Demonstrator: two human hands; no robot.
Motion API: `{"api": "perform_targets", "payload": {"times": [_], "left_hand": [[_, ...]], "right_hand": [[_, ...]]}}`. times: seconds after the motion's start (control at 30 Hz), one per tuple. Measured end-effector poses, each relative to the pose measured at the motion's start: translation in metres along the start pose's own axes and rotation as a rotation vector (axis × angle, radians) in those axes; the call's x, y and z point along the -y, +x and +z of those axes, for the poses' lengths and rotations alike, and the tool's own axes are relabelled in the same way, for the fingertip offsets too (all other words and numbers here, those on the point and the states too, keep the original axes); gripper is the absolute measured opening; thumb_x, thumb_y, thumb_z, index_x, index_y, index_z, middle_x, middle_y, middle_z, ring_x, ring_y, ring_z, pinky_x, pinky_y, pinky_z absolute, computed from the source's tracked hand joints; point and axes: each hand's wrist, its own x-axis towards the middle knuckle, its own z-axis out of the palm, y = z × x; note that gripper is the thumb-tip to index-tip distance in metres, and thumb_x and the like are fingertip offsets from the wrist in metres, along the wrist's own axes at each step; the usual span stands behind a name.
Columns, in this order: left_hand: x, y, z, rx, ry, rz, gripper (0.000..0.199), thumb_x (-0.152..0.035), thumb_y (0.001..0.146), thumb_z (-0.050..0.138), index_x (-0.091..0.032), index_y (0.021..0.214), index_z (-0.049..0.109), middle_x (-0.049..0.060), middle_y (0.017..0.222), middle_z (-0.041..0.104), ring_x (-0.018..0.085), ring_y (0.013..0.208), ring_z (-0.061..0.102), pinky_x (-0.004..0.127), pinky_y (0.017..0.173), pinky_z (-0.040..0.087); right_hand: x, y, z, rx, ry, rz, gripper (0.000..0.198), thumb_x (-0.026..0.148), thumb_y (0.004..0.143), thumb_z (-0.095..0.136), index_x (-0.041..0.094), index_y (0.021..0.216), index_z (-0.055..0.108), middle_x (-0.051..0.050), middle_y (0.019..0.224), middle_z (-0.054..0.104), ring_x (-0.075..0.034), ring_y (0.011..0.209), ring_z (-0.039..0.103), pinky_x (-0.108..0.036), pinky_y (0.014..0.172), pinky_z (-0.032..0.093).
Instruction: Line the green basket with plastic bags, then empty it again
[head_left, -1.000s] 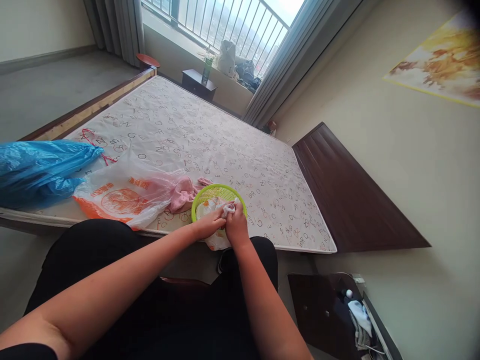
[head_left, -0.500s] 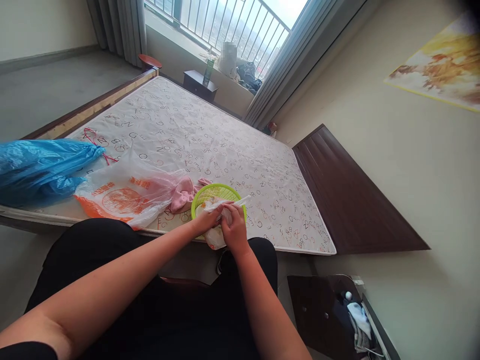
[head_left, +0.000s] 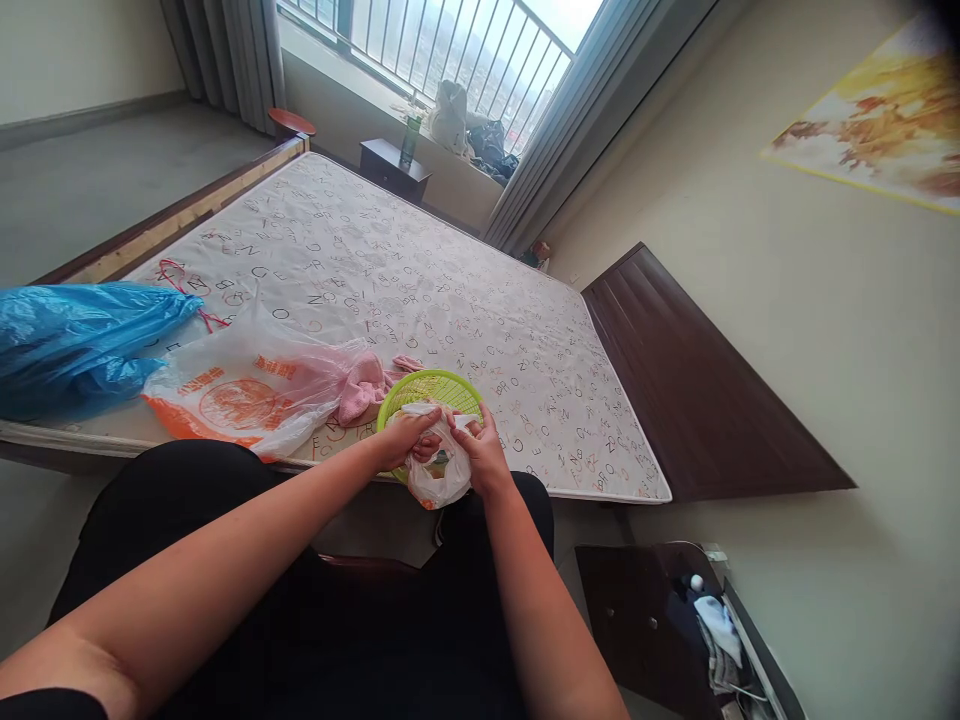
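Note:
Between my hands a small white plastic bag [head_left: 439,488] hangs with its mouth spread, low over my knees. My left hand [head_left: 409,440] grips its left edge, and my right hand [head_left: 482,448] has its right edge between thumb and fingers. What is inside the bag is mostly hidden. Just behind it, a lime-green mesh basket [head_left: 431,380] sits at the mattress edge, partly covered by my hands. Left of the basket lies a crumpled pink cloth [head_left: 361,388], against a white plastic bag with orange print [head_left: 240,395].
A blue plastic bag [head_left: 82,335] lies at the left on the lettered mattress [head_left: 420,290]. The dark headboard [head_left: 712,390] stands to the right, with a nightstand [head_left: 637,610] below it. Another nightstand [head_left: 394,170] is near the window.
My hands have moved apart, and the white bag's bunched top is now pulled open into a loop. The basket and the other bags stay where they were.

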Motion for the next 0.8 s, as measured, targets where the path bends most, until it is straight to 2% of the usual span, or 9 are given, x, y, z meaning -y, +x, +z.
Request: {"api": "perform_targets", "payload": {"times": [0.1,0.2,0.3,0.4,0.5,0.57,0.63,0.7,0.8], "left_hand": [[0.001,0.001,-0.003,0.033,0.034,0.028,0.048,-0.068,0.090,0.061,-0.022,0.100,0.053,-0.008,0.057,0.039,0.006,0.043,0.020,0.022,0.048,0.012],[0.003,0.002,-0.005,0.016,0.059,0.071,0.045,-0.067,0.094,0.055,-0.023,0.100,0.050,-0.007,0.057,0.043,0.007,0.042,0.021,0.022,0.048,0.014],[0.005,0.003,-0.003,0.014,0.086,0.070,0.044,-0.066,0.095,0.054,-0.023,0.096,0.047,-0.007,0.056,0.043,0.007,0.042,0.023,0.022,0.047,0.015],[0.003,0.001,0.001,0.020,0.105,0.071,0.043,-0.066,0.093,0.056,-0.024,0.090,0.045,-0.007,0.054,0.040,0.008,0.041,0.024,0.022,0.046,0.017],[0.000,-0.002,0.006,0.016,0.121,0.065,0.046,-0.067,0.091,0.058,-0.024,0.088,0.043,-0.008,0.052,0.035,0.008,0.041,0.023,0.022,0.046,0.017],[-0.001,-0.005,0.008,0.025,0.141,0.053,0.049,-0.069,0.088,0.060,-0.024,0.086,0.042,-0.010,0.051,0.032,0.007,0.041,0.021,0.021,0.045,0.016],[-0.001,-0.006,0.010,0.055,0.169,0.040,0.052,-0.072,0.086,0.062,-0.023,0.085,0.042,-0.010,0.050,0.031,0.007,0.041,0.020,0.020,0.044,0.016],[0.001,-0.007,0.010,0.093,0.197,0.027,0.054,-0.072,0.086,0.063,-0.023,0.084,0.043,-0.010,0.050,0.031,0.006,0.041,0.022,0.020,0.044,0.017],[0.005,-0.006,0.008,0.116,0.239,0.022,0.052,-0.071,0.088,0.061,-0.023,0.085,0.045,-0.010,0.048,0.035,0.007,0.039,0.025,0.021,0.043,0.020]], "right_hand": [[0.005,-0.001,-0.004,0.016,0.148,-0.097,0.073,0.035,0.070,0.088,0.026,0.135,0.056,-0.009,0.134,0.068,-0.024,0.120,0.069,-0.043,0.103,0.057],[0.012,0.001,-0.007,-0.103,0.224,-0.203,0.046,0.033,0.071,0.087,0.025,0.110,0.063,-0.005,0.121,0.069,-0.022,0.117,0.070,-0.041,0.104,0.057],[0.016,0.007,-0.008,-0.216,0.265,-0.184,0.042,0.034,0.072,0.088,0.025,0.101,0.059,-0.001,0.108,0.068,-0.021,0.109,0.072,-0.039,0.094,0.061],[0.013,0.012,-0.009,-0.312,0.263,0.043,0.039,0.041,0.077,0.085,0.024,0.094,0.054,0.000,0.090,0.066,-0.018,0.085,0.074,-0.033,0.074,0.063],[0.007,0.013,-0.011,-0.236,0.223,0.309,0.040,0.054,0.085,0.077,0.022,0.088,0.054,-0.002,0.076,0.066,-0.017,0.066,0.069,-0.031,0.061,0.061],[0.004,0.012,-0.013,-0.114,0.161,0.396,0.047,0.065,0.087,0.072,0.021,0.088,0.054,-0.005,0.075,0.069,-0.019,0.063,0.069,-0.031,0.057,0.059],[0.003,0.013,-0.013,-0.015,0.111,0.400,0.053,0.069,0.083,0.074,0.020,0.089,0.056,-0.006,0.076,0.071,-0.019,0.062,0.069,-0.031,0.055,0.058],[0.004,0.015,-0.012,0.036,0.103,0.337,0.054,0.066,0.076,0.081,0.020,0.091,0.057,-0.004,0.076,0.071,-0.018,0.061,0.067,-0.030,0.055,0.056],[0.009,0.018,-0.007,-0.016,0.072,0.147,0.048,0.053,0.068,0.087,0.021,0.090,0.059,0.002,0.072,0.066,-0.012,0.055,0.058,-0.024,0.053,0.050]]}}
